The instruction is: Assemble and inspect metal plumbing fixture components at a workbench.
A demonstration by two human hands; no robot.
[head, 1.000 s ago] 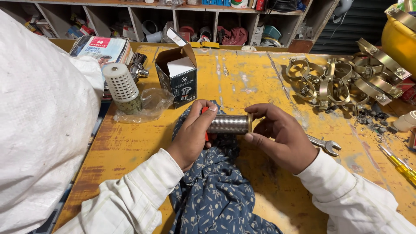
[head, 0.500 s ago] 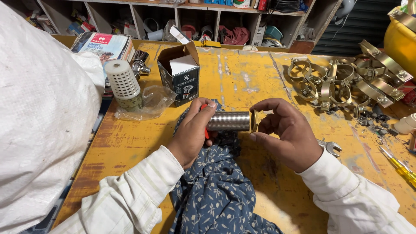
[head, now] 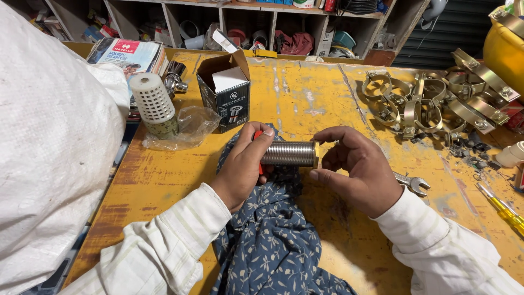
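Note:
A threaded silver metal pipe piece (head: 288,154) with a yellowish end ring lies level between both hands above the yellow workbench (head: 305,93). My left hand (head: 243,164) grips its left end, with something red showing under the fingers. My right hand (head: 357,169) curls around the right end, thumb and fingertips at the rim. A dark blue floral cloth (head: 273,240) lies under the hands and hangs toward me.
An open black carton (head: 226,93), a white perforated strainer (head: 154,104) by a clear plastic bag and a chrome fitting (head: 174,79) stand at the left. Metal clamps (head: 431,104) pile at the right. A spanner (head: 412,183), a yellow screwdriver (head: 502,210) and a white sack (head: 49,147) lie nearby.
The hands and pipe stay in about the same place. My right hand's fingers have shifted around the pipe's right end, turning slightly.

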